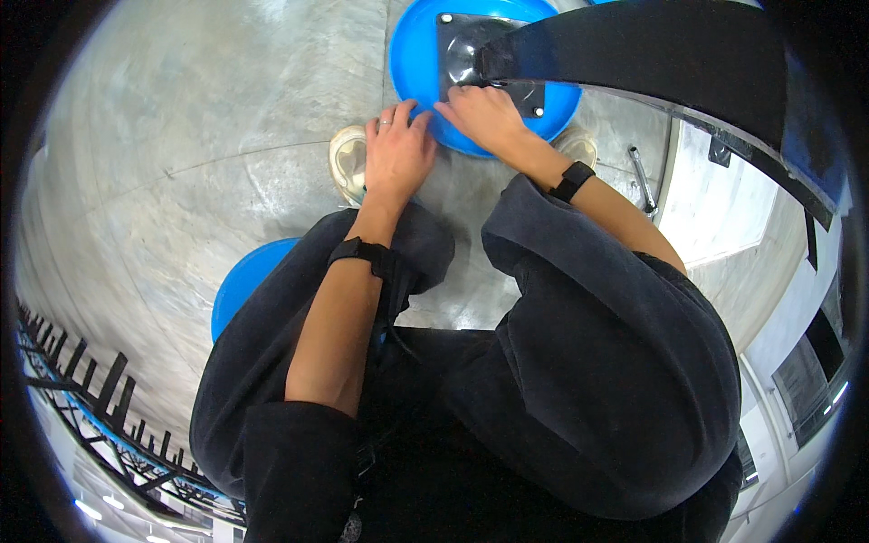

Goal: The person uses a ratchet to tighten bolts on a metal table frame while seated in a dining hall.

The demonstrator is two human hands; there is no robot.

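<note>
A round blue disc (413, 54) lies on the floor between my feet, with a black square plate (502, 25) on its upturned face. White round fastener heads show at two of the plate's corners. A broad black curved arm (652, 54) rises from the plate toward the right. My left hand (396, 149) is at the disc's near left rim, its fingers bent and apart, a ring on one finger. Over the plate's near edge, my right hand (484, 118) has its fingers curled in at the near left corner. Whatever they pinch there is hidden.
A metal wrench (642, 181) lies on the floor to the right, beside a white sheet or panel (715, 204). Another blue disc (249, 281) is partly hidden behind my left leg. Black racks (100, 389) stand at the far left. My shoes (348, 163) flank the disc.
</note>
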